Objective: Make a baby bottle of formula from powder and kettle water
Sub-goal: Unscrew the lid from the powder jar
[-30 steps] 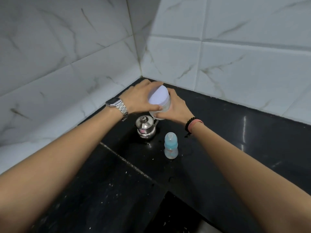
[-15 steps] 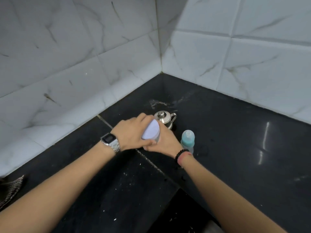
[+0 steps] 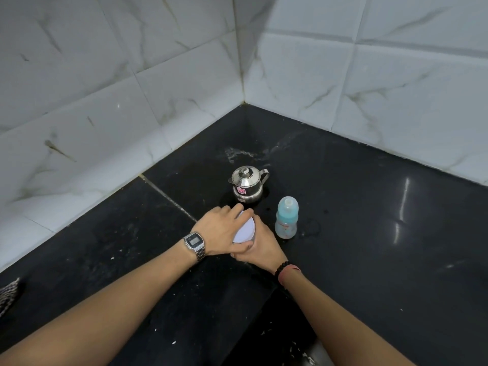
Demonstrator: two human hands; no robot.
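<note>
A small jar with a pale lilac lid [image 3: 245, 230] is held between both hands just above the black counter. My left hand [image 3: 221, 233] grips the lid from the left and over the top. My right hand [image 3: 260, 247] wraps the jar's body from the right, hiding most of it. Behind the jar stands a small steel kettle [image 3: 247, 184] with its lid on. A capped baby bottle with a blue top [image 3: 286, 217] stands upright just right of my hands.
The black stone counter [image 3: 369, 233] runs into a corner of white marble-look wall tiles [image 3: 343, 88]. A wet smear lies behind the kettle. A patterned cloth [image 3: 8, 294] pokes in at the left edge. A dark sink opening [image 3: 280, 336] sits at the bottom between my arms.
Both hands have brought the jar from behind the kettle toward me, in front of the kettle and left of the bottle. The camera view has tilted up.
</note>
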